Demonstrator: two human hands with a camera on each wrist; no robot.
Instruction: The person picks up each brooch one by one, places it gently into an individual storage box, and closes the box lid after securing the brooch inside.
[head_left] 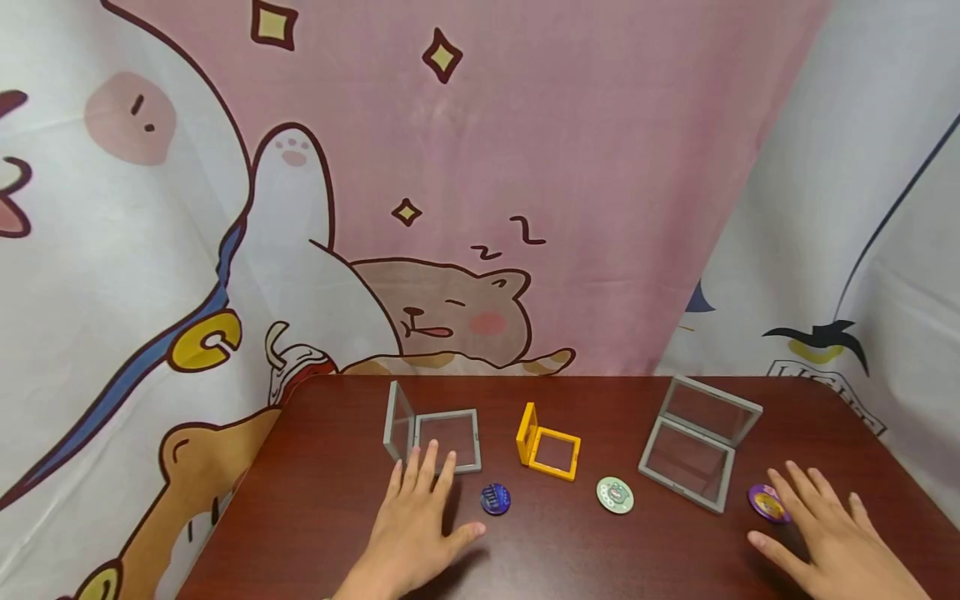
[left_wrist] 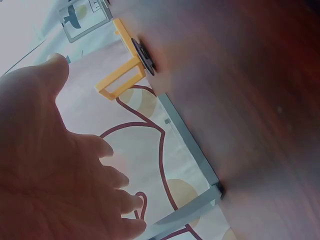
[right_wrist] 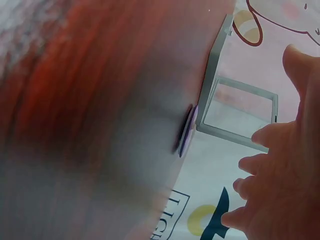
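Observation:
My left hand (head_left: 420, 525) hovers with fingers spread, holding nothing, its fingertips overlapping the near side of a grey display frame (head_left: 453, 433) in the head view. That hinged frame stands open with clear film inside. Right of the thumb lies a round blue pin badge (head_left: 495, 499). A small yellow display frame (head_left: 528, 437), also open, stands mid-table, and a pale green badge (head_left: 615, 495) lies to its right. My right hand (head_left: 832, 533), empty with fingers extended, is nearest a purple badge (head_left: 768, 503), partly overlapping it in view. Left of that badge stands another open grey display frame (head_left: 690, 458).
The dark red-brown wooden table (head_left: 555, 554) carries everything. Directly behind its back edge hangs a cartoon-printed cloth (head_left: 600, 192). Both grey frames have raised lids, the left one tilted up on its left side, the right one at its back.

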